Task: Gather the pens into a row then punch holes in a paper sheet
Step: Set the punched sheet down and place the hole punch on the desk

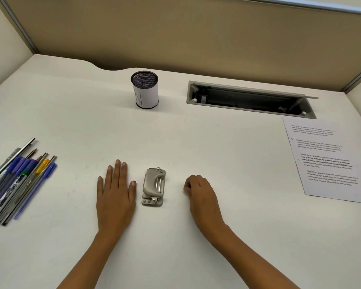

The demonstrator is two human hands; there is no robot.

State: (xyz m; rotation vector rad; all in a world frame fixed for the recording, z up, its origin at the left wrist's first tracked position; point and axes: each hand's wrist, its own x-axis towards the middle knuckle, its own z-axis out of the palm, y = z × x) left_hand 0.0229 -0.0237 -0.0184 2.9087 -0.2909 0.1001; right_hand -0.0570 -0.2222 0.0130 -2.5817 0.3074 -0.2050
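Observation:
Several pens lie side by side in a slanted bunch at the left edge of the white desk. A grey metal hole punch sits near the middle front of the desk. A printed paper sheet lies flat at the right. My left hand rests flat on the desk just left of the punch, fingers apart, holding nothing. My right hand rests right of the punch with its fingers curled under; nothing shows in it.
A mesh pen cup wrapped in white paper stands at the back centre. An open cable slot is cut into the desk at the back right. Beige partition walls enclose the desk at back and sides.

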